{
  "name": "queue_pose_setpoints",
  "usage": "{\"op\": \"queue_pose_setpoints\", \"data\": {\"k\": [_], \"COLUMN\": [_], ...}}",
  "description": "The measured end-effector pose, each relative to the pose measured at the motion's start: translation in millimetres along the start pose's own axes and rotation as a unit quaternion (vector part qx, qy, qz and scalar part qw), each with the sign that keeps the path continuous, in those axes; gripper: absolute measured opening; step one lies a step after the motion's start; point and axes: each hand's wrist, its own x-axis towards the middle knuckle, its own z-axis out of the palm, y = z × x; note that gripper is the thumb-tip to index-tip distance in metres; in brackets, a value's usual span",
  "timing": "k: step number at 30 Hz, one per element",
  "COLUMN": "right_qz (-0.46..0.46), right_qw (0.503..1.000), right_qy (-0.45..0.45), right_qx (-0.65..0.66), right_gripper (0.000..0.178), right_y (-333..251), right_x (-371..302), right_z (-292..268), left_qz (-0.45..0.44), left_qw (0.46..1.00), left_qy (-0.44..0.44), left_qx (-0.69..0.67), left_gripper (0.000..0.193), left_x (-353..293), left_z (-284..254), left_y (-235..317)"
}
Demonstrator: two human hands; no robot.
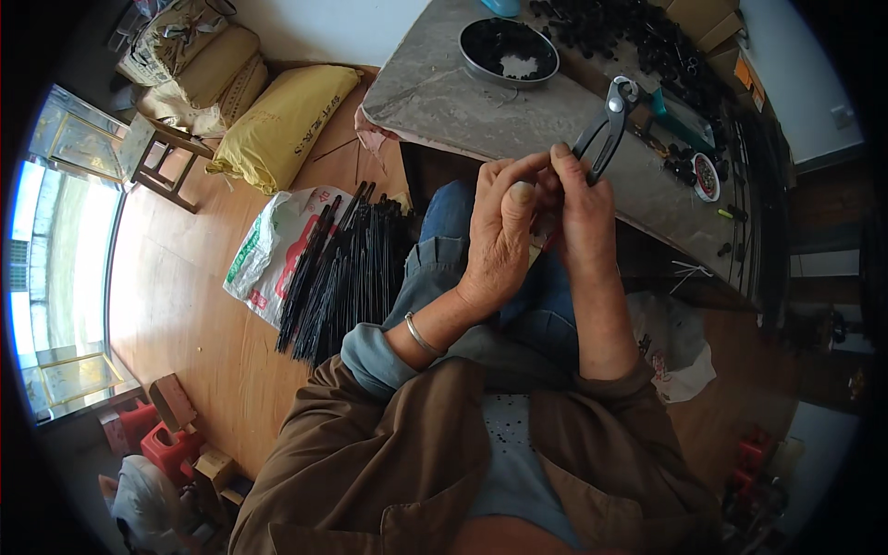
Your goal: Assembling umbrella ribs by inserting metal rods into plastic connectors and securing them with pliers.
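Head view — pliers (615,107), pointing upper-right, long axis diagonal

The person wears an open brown cloth jacket (388,435) with stitched seams on its lower front panels. Beneath it shows a grey-blue shirt (509,462), sprinkled with small dark specks across the chest. A grey-blue cloth cuff (377,359) is turned back over the left sleeve. A slim silver-coloured metal bangle (424,335) circles the forearm behind the left hand (499,222). The trousers (446,215) are blue denim.
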Motion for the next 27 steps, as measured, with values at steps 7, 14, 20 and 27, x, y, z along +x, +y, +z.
{"op": "queue_pose_setpoints", "data": {"k": [7, 14, 20, 27], "right_qz": [-0.172, -0.189, -0.048, 0.008], "right_qw": [0.968, 0.960, 0.993, 0.994], "right_qy": [0.072, 0.015, -0.005, -0.081], "right_qx": [-0.167, -0.206, -0.108, -0.076], "right_gripper": [0.024, 0.021, 0.021, 0.027], "right_y": [15, 7, 4, 0], "right_x": [10, -4, 2, -17], "right_z": [-1, 6, -9, -6], "left_qz": [-0.045, -0.060, -0.152, -0.106], "left_qw": [0.998, 0.997, 0.980, 0.991], "left_qy": [-0.042, -0.026, -0.059, -0.043], "left_qx": [-0.019, -0.043, -0.115, -0.063], "left_gripper": [0.054, 0.056, 0.053, 0.056], "left_x": [-6, -5, -3, 0], "left_z": [3, -8, -17, -19], "left_y": [10, 7, 6, -2]}}
